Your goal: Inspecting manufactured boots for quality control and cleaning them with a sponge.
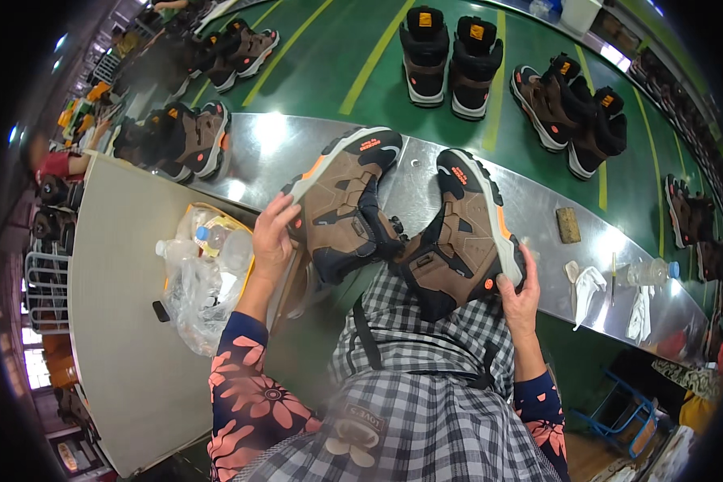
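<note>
Two brown and black work boots with orange accents lie on their sides before me, toes pointing away, at the edge of a metal ledge (402, 181). Around the heel of the left boot (341, 213) curls my left hand (275, 234), fingers on the sole side. My right hand (522, 289) grips the right boot (458, 241) at its heel, thumb on the side near a round orange mark. The boots' collars almost meet in the middle, above my checkered apron (426, 353).
Beyond the ledge, a green belt (361, 48) with yellow stripes carries several pairs of similar boots (450, 60). On the ledge at right are a brown block (568, 226), white cloths (589, 293) and a clear bottle (651, 273). A plastic bag of bottles (205, 273) rests on the left table (120, 337).
</note>
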A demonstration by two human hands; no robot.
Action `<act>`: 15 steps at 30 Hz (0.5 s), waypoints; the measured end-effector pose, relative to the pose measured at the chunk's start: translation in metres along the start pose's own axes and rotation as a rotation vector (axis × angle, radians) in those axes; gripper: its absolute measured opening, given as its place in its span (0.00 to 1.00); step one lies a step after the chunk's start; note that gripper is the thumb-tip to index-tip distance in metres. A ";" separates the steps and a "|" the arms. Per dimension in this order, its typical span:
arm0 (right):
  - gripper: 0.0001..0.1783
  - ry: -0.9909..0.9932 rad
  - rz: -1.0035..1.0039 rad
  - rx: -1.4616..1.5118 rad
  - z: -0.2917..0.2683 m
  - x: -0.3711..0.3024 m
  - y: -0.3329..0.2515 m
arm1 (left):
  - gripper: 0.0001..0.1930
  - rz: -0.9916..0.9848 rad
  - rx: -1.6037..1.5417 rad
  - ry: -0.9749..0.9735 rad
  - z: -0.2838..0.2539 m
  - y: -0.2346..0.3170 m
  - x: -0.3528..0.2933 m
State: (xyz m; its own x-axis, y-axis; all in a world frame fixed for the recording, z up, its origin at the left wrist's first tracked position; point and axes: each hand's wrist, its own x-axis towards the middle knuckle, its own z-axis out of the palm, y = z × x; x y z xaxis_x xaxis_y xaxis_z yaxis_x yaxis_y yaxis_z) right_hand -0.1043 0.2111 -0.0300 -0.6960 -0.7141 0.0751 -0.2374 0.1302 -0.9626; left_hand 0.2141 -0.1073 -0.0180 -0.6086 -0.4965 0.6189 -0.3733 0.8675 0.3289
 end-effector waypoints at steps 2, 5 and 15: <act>0.38 0.025 -0.038 -0.052 -0.002 0.000 0.000 | 0.25 -0.068 -0.065 0.075 -0.002 -0.004 0.014; 0.35 0.055 0.011 -0.007 -0.002 0.001 0.004 | 0.20 -0.299 -0.163 0.091 0.004 -0.011 0.042; 0.27 0.170 0.036 0.114 -0.001 0.007 0.012 | 0.28 -0.762 -0.580 -0.626 0.036 -0.041 0.108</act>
State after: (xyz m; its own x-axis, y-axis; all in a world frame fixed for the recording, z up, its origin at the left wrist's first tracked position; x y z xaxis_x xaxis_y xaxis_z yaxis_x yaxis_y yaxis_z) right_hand -0.1130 0.2088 -0.0410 -0.8096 -0.5824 0.0736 -0.1389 0.0683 -0.9879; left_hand 0.1389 -0.1976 0.0100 -0.6655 -0.6863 -0.2933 -0.5143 0.1370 0.8466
